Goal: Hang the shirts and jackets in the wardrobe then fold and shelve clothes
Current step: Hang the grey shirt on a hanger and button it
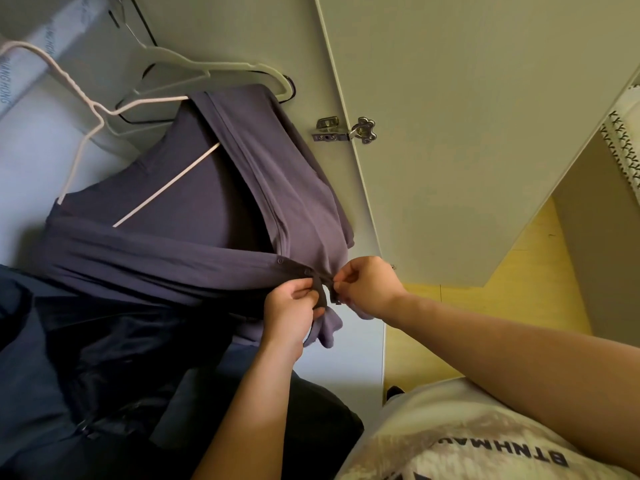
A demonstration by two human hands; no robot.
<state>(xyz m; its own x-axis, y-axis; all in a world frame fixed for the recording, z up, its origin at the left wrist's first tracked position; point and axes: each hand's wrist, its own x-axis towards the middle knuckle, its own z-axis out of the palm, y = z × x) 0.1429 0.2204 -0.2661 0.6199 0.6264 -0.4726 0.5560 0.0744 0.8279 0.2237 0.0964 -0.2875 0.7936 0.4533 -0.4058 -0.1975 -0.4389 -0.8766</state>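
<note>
Two hands at the front of a purple shirt [207, 209] on its hanger.

The shirt hangs centre-left in the frame on a pale hanger [83, 109], next to the white wardrobe door [450, 133] and its metal hinge [346, 131]. Low in the middle, the left hand [291, 308] pinches the buttoned strip. Just beside it, the right hand [369, 285] pinches the facing edge. A dark jacket [104, 358] fills the lower left.

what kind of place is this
Probably a home bedroom, at an open wardrobe: a purple shirt hangs on a white hanger, spare hangers sit behind it, and a hinged wardrobe door stands open beside it.
</note>
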